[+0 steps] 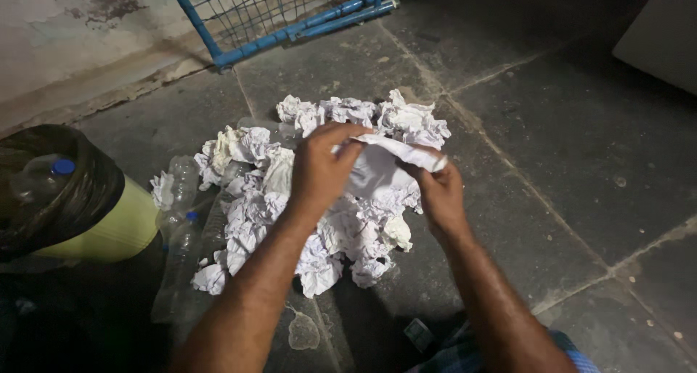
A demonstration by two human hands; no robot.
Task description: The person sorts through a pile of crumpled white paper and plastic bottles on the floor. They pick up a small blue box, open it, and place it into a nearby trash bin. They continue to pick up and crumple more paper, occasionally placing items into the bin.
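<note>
Both my hands are over the pile of crumpled white paper (319,199) on the stone floor (581,148). My left hand (319,171) is curled, fingers pressed down on the top edge of 1 sheet of paper (385,166). My right hand (441,193) pinches the same sheet at its right edge, thumb on top. The sheet is held just above the pile, partly flattened, still creased.

Left of the pile: several clear plastic bottles (181,220) lie on the floor, touching the paper balls. Further left, a yellow bin with a black liner (80,199) holds 1 bottle with a blue cap (45,175). A blue metal grille (290,14) stands behind.

Risks, as I judge them:
1. The sheet is thin and creased; pulling the 2 grips apart too hard could tear it along a fold.
2. My forearms pass low over the pile; a sweep could scatter loose balls toward the bottles.
3. There is a wet-looking patch (303,331) on the floor near my knees; paper dropped there could soak.
4. Light is dim, so small scraps could be missed.
</note>
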